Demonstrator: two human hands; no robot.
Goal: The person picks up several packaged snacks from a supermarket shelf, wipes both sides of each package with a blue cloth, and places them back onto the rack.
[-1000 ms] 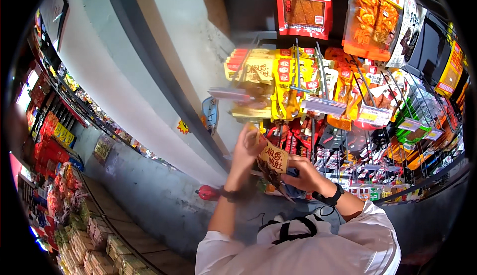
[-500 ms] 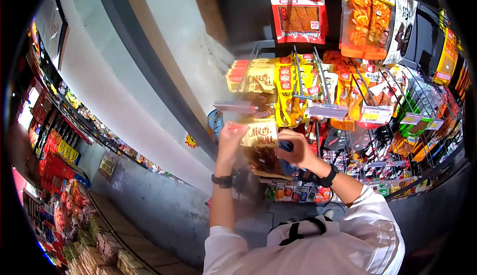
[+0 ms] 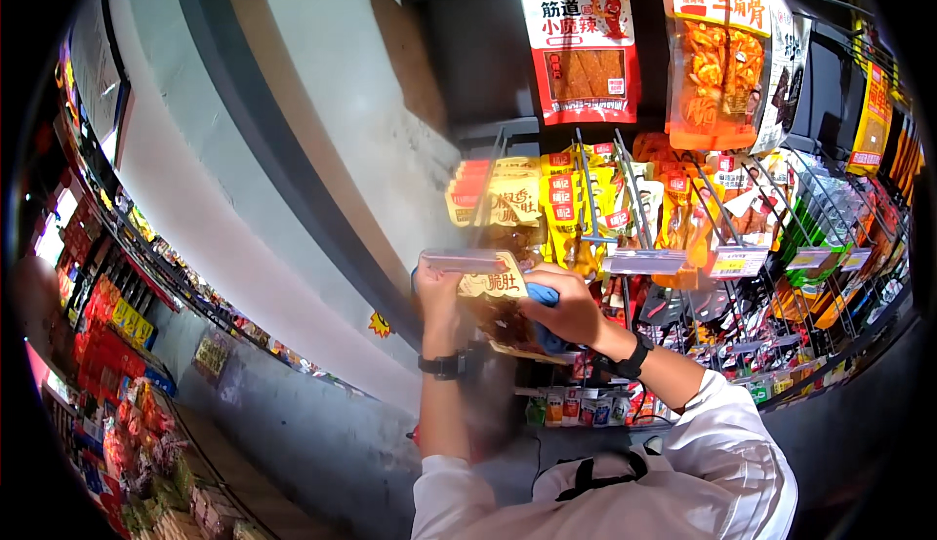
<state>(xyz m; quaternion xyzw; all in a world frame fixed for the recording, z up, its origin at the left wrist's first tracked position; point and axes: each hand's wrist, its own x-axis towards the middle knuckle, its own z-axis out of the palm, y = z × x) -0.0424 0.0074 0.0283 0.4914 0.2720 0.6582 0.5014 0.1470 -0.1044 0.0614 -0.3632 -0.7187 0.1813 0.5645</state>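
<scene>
My left hand (image 3: 438, 298) holds a cream-topped snack packet (image 3: 494, 284) by its upper left part. Its fingers are partly covered by a clear price-tag holder (image 3: 449, 262). Brown food shows through the packet's lower half. At the packet's right side, my right hand (image 3: 571, 313) is closed round a bunched blue cloth (image 3: 543, 294), with its fingers against the packet. Just above and behind hang several matching cream packets (image 3: 512, 193) on a hook. Yellow packets (image 3: 561, 208) hang to the right of those.
Metal hooks with tag holders (image 3: 644, 262) jut out over my hands. Larger bags hang higher: a red and white one (image 3: 581, 52) and an orange one (image 3: 717, 62). A grey pillar (image 3: 293, 149) stands close on the left. Small packets (image 3: 586, 408) line a low shelf.
The rack sits lower in the picture. My hands and the packet have risen relative to it, and the left tag holder now overlaps my left hand and the packet's top.
</scene>
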